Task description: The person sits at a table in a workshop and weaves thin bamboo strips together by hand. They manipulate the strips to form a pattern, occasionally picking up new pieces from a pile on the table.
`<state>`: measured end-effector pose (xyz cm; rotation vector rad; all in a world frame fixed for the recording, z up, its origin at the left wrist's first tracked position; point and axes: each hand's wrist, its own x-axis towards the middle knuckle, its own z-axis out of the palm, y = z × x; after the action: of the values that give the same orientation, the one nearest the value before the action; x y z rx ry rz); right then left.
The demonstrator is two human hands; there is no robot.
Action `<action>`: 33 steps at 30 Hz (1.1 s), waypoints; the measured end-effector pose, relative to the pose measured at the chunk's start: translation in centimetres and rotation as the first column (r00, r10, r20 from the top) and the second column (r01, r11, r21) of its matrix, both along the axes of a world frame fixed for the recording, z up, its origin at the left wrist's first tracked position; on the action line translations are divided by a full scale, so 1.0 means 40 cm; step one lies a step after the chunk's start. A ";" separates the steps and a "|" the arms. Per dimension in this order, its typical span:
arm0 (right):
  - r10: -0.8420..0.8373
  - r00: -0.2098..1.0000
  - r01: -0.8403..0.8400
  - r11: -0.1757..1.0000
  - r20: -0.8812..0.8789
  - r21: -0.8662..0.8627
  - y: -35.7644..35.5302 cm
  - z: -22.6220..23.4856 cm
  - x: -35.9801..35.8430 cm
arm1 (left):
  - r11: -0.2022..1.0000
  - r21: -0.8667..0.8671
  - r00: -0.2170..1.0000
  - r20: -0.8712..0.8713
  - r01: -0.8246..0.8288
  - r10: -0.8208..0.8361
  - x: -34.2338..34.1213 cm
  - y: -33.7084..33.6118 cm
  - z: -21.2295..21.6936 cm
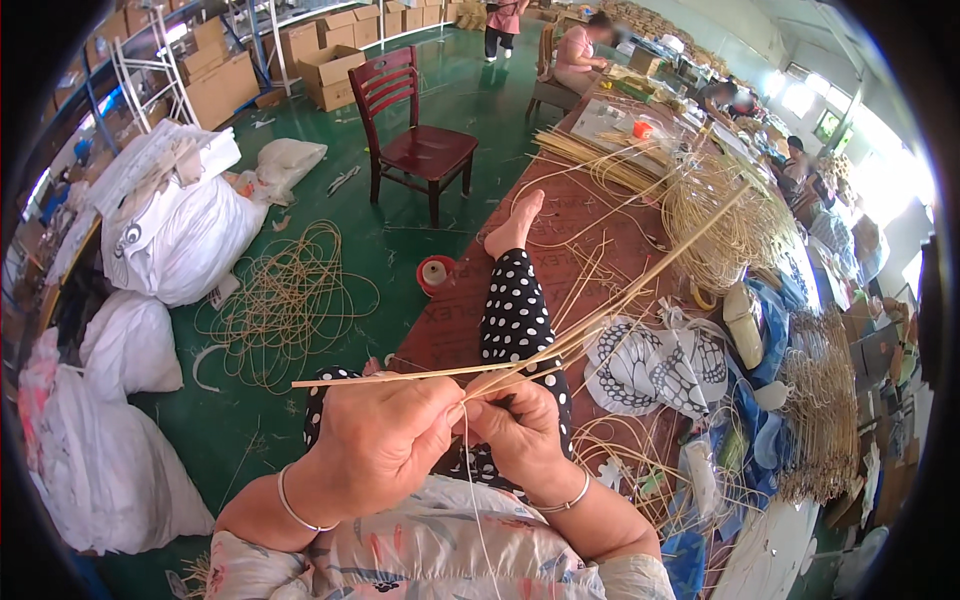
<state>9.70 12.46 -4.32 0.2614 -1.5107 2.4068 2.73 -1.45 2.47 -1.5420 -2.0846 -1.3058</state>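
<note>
My left hand [385,440] is closed in a pinch on a bundle of thin tan bamboo strips [335,381] in front of my lap. Close beside it, my right hand [520,425] pinches the same strips, thumb and fingers pressed together. One strip end sticks out past my left knuckles, while the long ends run off to the upper right over my leg. A thin white thread [472,490] hangs down from between my fingertips. How the thread sits on the strips is hidden by my fingers.
My leg in dotted trousers [515,310] stretches along the dark red tabletop [440,335]. Butterfly-wing patterned sheets [655,365] and coiled strips [710,220] lie at right. On the green floor are a wooden chair [425,145], loose coils [285,305] and white sacks [185,240]. Other people sit farther back.
</note>
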 end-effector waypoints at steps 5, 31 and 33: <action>0.032 0.999 -0.030 0.998 0.024 -0.063 0.003 0.012 0.011 | 0.998 -0.061 0.999 0.047 -0.002 0.005 0.005 -0.003 0.005; 0.344 0.931 -0.335 0.938 -0.119 0.091 0.004 0.149 0.069 | 0.994 -0.106 0.995 -0.089 0.026 -0.035 -0.016 0.018 0.016; 0.485 0.865 -0.485 0.745 -0.126 -0.458 -0.020 0.186 0.110 | 0.996 -0.073 0.986 -0.155 0.056 -0.067 -0.004 0.021 0.039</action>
<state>14.08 11.66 3.13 0.6051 -0.8554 3.0903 2.59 -0.62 4.04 -1.6917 -2.0180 -1.1030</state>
